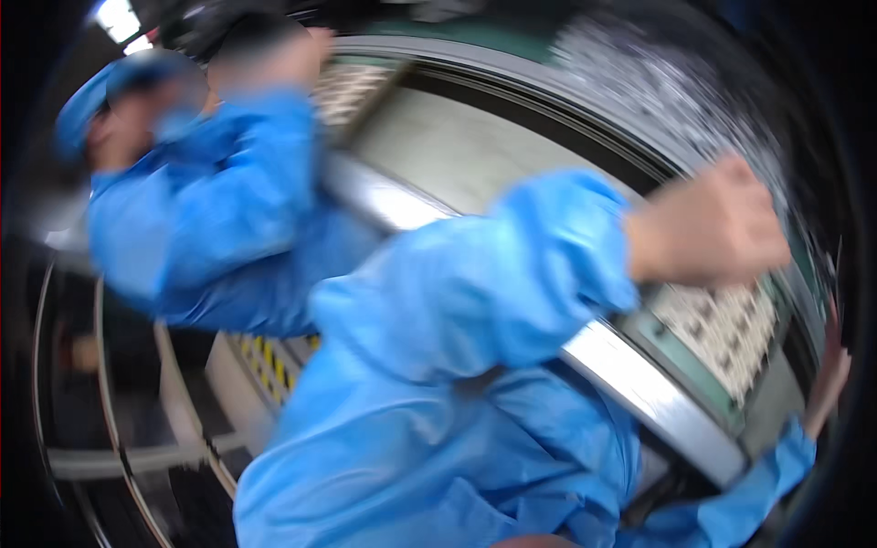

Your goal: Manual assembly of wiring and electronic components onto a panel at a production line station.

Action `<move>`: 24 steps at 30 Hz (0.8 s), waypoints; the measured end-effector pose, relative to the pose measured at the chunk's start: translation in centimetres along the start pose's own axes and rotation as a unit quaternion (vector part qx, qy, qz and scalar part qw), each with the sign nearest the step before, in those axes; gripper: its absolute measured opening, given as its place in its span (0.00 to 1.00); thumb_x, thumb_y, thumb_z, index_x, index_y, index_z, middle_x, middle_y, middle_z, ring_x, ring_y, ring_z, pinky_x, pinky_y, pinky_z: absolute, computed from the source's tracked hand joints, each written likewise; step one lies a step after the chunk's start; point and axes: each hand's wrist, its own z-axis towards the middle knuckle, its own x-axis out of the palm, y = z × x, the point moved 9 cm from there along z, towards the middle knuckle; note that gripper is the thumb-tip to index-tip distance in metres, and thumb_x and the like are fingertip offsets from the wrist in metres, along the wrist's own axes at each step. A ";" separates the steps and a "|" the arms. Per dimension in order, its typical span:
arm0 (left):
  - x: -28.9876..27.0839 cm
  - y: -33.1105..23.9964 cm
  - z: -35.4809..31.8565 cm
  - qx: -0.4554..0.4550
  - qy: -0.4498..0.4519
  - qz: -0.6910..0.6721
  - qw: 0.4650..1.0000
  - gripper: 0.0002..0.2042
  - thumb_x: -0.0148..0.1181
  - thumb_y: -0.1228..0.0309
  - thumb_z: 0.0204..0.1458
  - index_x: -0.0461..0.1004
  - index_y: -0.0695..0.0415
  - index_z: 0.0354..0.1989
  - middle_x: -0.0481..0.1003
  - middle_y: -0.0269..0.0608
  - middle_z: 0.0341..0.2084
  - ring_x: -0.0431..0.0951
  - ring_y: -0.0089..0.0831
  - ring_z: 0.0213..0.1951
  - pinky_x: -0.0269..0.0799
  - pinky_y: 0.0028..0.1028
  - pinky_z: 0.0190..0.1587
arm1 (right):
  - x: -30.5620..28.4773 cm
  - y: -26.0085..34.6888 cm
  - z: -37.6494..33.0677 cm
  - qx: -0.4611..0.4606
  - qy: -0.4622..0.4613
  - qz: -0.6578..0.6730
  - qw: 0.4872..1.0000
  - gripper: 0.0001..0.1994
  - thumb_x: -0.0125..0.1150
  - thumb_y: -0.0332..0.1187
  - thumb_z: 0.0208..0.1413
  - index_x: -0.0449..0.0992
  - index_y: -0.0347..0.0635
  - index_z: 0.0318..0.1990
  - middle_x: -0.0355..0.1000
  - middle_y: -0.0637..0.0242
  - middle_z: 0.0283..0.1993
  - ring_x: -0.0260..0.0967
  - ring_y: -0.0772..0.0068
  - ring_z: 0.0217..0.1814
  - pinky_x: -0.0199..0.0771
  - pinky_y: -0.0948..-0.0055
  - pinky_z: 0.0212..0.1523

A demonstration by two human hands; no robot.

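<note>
Blurred machinery fills our view: a long metal rail [639, 384] runs from ten to four o'clock beside a perforated panel [726, 324]. Our left hand [708, 224], at two o'clock, is closed in a fist against that panel. Our right hand [831, 374], at three o'clock, looks flat on the machine's edge; its grip we cannot tell. A co-worker [206, 210] in blue leans in at ten o'clock.
</note>
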 end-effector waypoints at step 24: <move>-0.1 -0.9 2.1 -0.081 0.130 -0.041 0.987 0.14 0.68 0.83 0.38 0.82 0.57 0.35 0.81 0.34 0.28 0.78 0.33 0.30 0.70 0.30 0.38 | 11.3 7.3 -7.4 -0.162 0.162 -0.003 0.973 0.04 0.52 0.25 0.69 0.69 0.35 0.47 0.80 0.48 0.49 0.81 0.67 0.45 0.80 0.72 0.49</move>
